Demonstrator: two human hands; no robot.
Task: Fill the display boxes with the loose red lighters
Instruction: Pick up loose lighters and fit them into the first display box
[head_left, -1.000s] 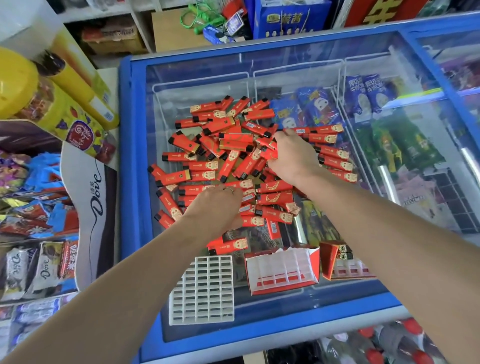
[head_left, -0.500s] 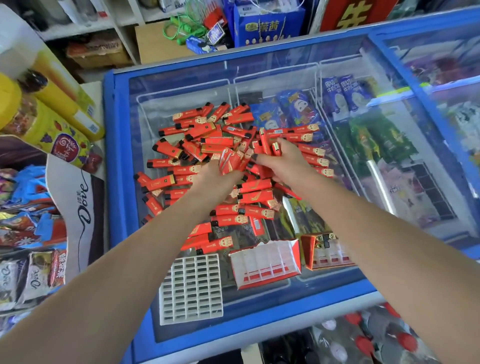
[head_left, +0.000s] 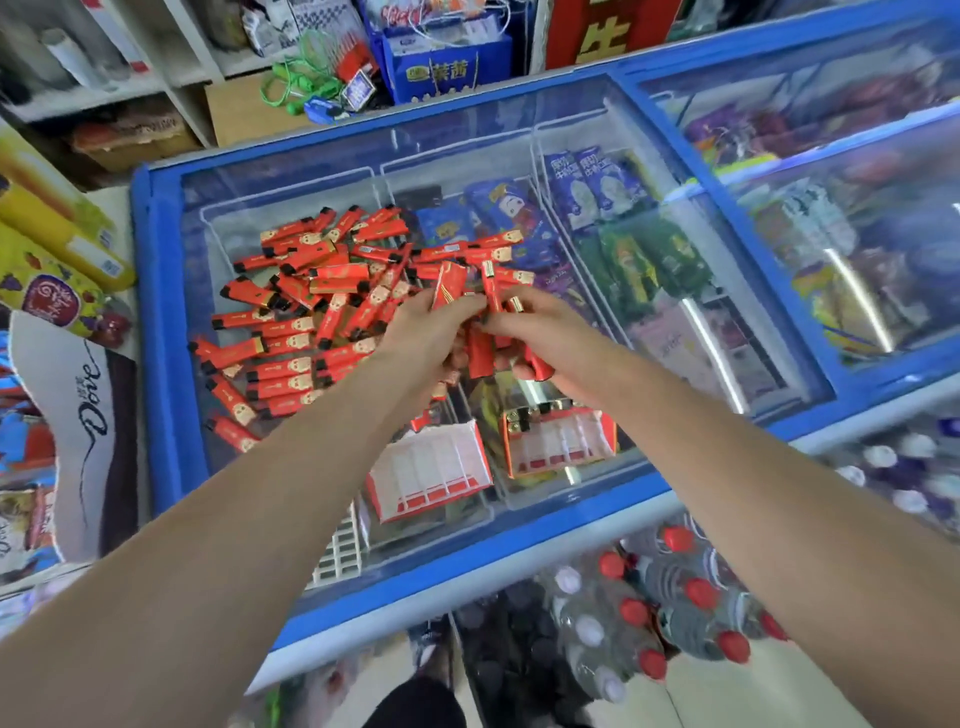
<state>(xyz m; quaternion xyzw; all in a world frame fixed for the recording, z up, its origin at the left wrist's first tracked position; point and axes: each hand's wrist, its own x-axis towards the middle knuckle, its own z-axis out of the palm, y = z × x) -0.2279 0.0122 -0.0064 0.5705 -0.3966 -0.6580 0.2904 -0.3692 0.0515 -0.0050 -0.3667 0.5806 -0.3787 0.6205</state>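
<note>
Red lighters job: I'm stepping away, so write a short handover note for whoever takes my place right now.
Left hand: grips a bunch of red lighters above the freezer lid.
Right hand: grips several more, meeting the left.
Loose pile: spread on the glass, far left of the hands.
Left display box: slots look empty.
Right display box: a few lighters at its far left corner.
Done: a handful gathered.
Left: nearly all the filling.

"Dove" in script on the white display card (head_left: 78, 415) at left; other labels unreadable.
</note>
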